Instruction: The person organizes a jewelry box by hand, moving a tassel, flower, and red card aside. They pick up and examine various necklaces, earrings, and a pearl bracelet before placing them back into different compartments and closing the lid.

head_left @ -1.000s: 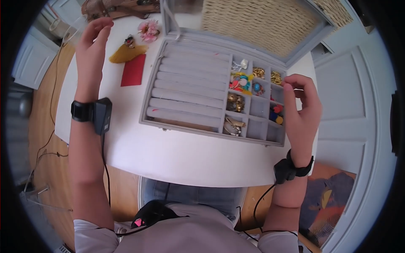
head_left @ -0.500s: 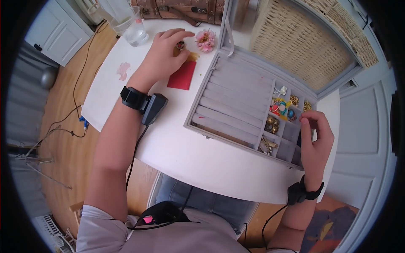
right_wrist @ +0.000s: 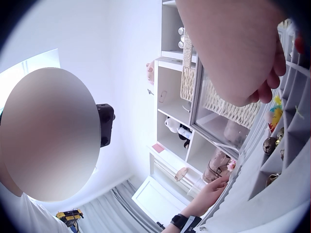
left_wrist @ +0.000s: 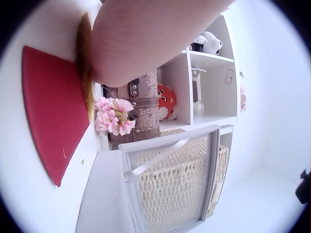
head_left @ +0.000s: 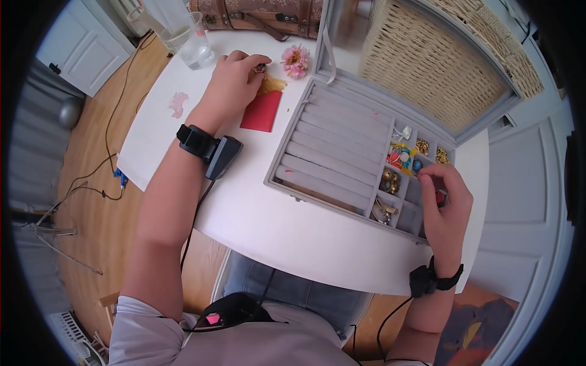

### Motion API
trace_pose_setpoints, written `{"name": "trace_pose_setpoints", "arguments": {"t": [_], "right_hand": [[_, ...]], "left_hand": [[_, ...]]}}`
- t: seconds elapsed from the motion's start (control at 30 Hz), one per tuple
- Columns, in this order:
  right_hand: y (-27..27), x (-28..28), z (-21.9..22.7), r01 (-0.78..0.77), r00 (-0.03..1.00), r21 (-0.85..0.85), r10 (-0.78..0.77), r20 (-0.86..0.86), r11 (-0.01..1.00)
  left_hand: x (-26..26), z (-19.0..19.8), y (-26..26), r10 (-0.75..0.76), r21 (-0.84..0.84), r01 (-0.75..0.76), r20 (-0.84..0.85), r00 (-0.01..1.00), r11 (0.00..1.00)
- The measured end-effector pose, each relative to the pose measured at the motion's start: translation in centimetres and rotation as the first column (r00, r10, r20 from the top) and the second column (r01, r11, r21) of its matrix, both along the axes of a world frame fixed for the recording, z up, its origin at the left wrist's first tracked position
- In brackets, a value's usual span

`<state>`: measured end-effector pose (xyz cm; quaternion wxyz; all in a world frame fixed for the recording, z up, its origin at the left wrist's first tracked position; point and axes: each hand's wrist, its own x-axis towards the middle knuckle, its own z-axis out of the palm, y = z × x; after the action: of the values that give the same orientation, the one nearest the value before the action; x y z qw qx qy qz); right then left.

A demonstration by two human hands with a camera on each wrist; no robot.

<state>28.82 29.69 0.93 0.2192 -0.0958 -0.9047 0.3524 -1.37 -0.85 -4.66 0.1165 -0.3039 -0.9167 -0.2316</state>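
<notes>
My left hand point(head_left: 232, 85) is at the far left of the table, thumb and forefinger pinching the small dark, beaded-looking top of a yellow tassel point(head_left: 273, 85). Its threads spread over the upper edge of a red card point(head_left: 261, 113). In the left wrist view my palm hides most of the tassel. My right hand point(head_left: 450, 194), fingers loosely curled, lies over the right-hand compartments of a grey jewelry box point(head_left: 332, 210) and covers some of them. Gold chains point(head_left: 422, 145), colourful beaded jewelry point(head_left: 400, 157) and brownish-gold beads point(head_left: 389, 181) fill compartments beside it.
Behind the tassel lies a pink flower point(head_left: 295, 61), close to the box's raised lid point(head_left: 421, 67). A clear cup point(head_left: 196, 52) of water stands at the back left, and a brown patterned case point(head_left: 262, 15) at the back. Padded ring rolls point(head_left: 332, 146) line the box's left half.
The left hand has come down from the left onto the tassel and closed its fingers on its top. The right hand has shifted slightly over the compartments. The head view has turned left.
</notes>
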Motion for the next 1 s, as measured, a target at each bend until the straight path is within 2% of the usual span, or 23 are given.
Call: {"name": "trace_pose_setpoints", "arguments": {"t": [0.07, 0.23, 0.33, 0.4, 0.47, 0.53, 0.6, 0.63, 0.67, 0.73, 0.77, 0.8, 0.83, 0.87, 0.9, 0.97, 1.0], "right_hand": [[0.0, 0.0, 0.0, -0.002, 1.0, -0.004, 0.002, 0.0, 1.0], [1.0, -0.1, -0.4, 0.032, 0.999, -0.045, -0.033, -0.017, 0.998], [1.6, 0.0, -0.3, 0.075, 0.997, -0.032, -0.074, 0.012, 0.997], [2.0, 0.0, -0.5, 0.096, 0.995, -0.016, -0.096, -0.018, 0.995], [2.0, 0.0, -0.5, 0.098, 0.995, -0.024, -0.099, -0.026, 0.995], [2.0, -0.2, -0.6, 0.098, 0.994, -0.032, -0.1, -0.052, 0.995], [2.0, -0.2, -0.7, 0.094, 0.994, -0.063, -0.097, -0.044, 0.994], [2.0, 0.0, -0.6, 0.107, 0.993, -0.063, -0.11, -0.044, 0.992], [2.2, -0.1, -0.5, 0.074, 0.997, -0.058, -0.076, -0.03, 0.996], [2.6, 0.0, -0.2, 0.055, 0.998, -0.055, -0.055, -0.014, 0.997], [2.5, 0.1, 0.1, -0.055, 0.998, -0.07, 0.056, 0.012, 0.996], [2.3, 0.4, 0.2, -0.163, 0.985, -0.092, 0.167, 0.038, 0.982], [1.8, 0.7, 0.3, -0.153, 0.986, -0.1, 0.158, 0.047, 0.983], [1.2, 0.9, 0.4, -0.236, 0.971, 0.001, 0.236, 0.048, 0.972], [0.7, 0.9, 0.5, -0.318, 0.948, 0.107, 0.314, 0.054, 0.942], [-0.1, 1.0, 0.8, -0.321, 0.947, 0.16, 0.31, 0.087, 0.934], [-0.5, 1.0, 1.0, -0.325, 0.945, 0.211, 0.306, 0.116, 0.922]], "left_hand": [[-0.2, -0.1, -0.1, -0.017, -0.002, 0.017, -0.023, 1.0, 1.0], [0.1, 0.1, 0.1, -0.055, 0.172, 0.051, 0.021, 0.998, 0.984], [-0.4, 0.1, 0.0, -0.079, 0.161, 0.084, -0.033, 0.996, 0.983], [-0.2, 0.2, 0.2, -0.089, 0.194, 0.089, -0.006, 0.996, 0.977], [-0.1, 0.9, 0.2, -0.044, 0.224, 0.043, 0.0, 0.999, 0.974], [-0.5, 1.0, -0.2, -0.049, 0.254, 0.062, -0.056, 0.997, 0.965], [-0.3, 1.7, -0.3, 0.046, 0.338, -0.019, -0.074, 0.996, 0.941], [-0.5, 1.6, 0.2, -0.007, 0.365, 0.063, -0.152, 0.988, 0.929], [-0.5, 1.9, -0.2, -0.02, 0.365, 0.075, -0.152, 0.988, 0.928], [0.2, 3.1, -1.1, -0.01, 0.564, -0.06, 0.12, 0.993, 0.824], [0.6, 3.3, -1.0, -0.132, 0.692, -0.026, 0.174, 0.976, 0.722], [1.0, 4.0, -1.1, -0.235, 0.723, 0.021, 0.197, 0.952, 0.691], [2.1, 5.1, -0.7, -0.366, 0.783, 0.019, 0.269, 0.891, 0.621], [3.2, 5.8, -0.2, -0.492, 0.838, 0.001, 0.32, 0.809, 0.546], [3.9, 5.7, 0.1, -0.495, 0.838, 0.001, 0.322, 0.807, 0.546], [5.2, 5.8, 0.5, -0.753, 0.9, -0.059, 0.395, 0.526, 0.431], [5.8, 5.3, 1.0, -0.75, 0.891, -0.047, 0.407, 0.521, 0.451]]}}
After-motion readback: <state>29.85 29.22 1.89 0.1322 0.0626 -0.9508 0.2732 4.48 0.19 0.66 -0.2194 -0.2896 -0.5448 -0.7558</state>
